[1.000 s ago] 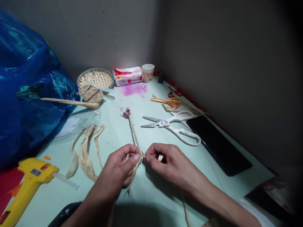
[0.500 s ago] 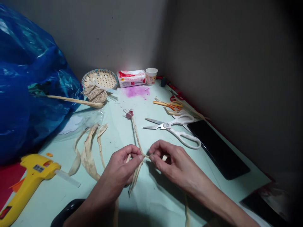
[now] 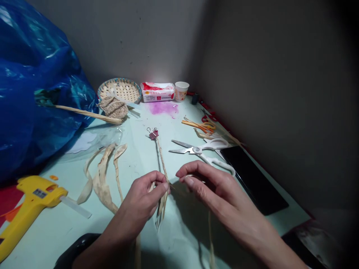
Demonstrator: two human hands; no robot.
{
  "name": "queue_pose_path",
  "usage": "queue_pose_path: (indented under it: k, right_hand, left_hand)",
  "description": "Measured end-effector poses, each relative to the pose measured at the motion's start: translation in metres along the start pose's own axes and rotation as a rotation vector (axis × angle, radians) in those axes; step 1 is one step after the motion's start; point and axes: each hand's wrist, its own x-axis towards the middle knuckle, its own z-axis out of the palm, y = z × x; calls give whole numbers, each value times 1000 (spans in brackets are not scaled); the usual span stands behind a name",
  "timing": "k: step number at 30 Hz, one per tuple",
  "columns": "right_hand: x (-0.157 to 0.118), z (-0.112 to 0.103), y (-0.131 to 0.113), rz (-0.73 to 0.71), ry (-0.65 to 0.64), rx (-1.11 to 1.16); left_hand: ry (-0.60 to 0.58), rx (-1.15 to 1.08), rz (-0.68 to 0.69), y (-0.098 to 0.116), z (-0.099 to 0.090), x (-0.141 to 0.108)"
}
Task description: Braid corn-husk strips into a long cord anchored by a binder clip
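A thin twisted cord of dried plant husk (image 3: 162, 157) runs toward me from a dark red binder clip (image 3: 153, 135) on the table. My left hand (image 3: 146, 196) pinches its near end between thumb and forefinger, with loose strip ends hanging below. To the right, my right hand (image 3: 217, 192) is raised slightly apart from the cord, fingers curled and thumb close to them. A pale husk strip (image 3: 211, 239) hangs beneath this hand, its upper part hidden by the fingers. White-handled scissors (image 3: 198, 150) lie spread just beyond the right hand.
Loose husk pieces (image 3: 101, 183) and a yellow glue gun (image 3: 39, 194) lie at left, near a big blue plastic bag (image 3: 42, 123). A black phone-like slab (image 3: 252, 179) is at right. Behind stand a twine ball (image 3: 114, 107), woven basket (image 3: 119, 89), tissue pack (image 3: 157, 92) and paper cup (image 3: 181, 90).
My right hand has drawn away from the cord, a little up and to the right. My left hand keeps its pinch. The view has shifted slightly.
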Motion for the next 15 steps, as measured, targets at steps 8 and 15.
queue_pose_path:
  k: [8,15]
  right_hand:
    - [-4,42,18,8,208,133]
    - [-6,48,27,-58,395,-26]
  left_hand:
    - [-8,-109,3,0,2,2]
    - [-37,-140,-12,0,0,-2]
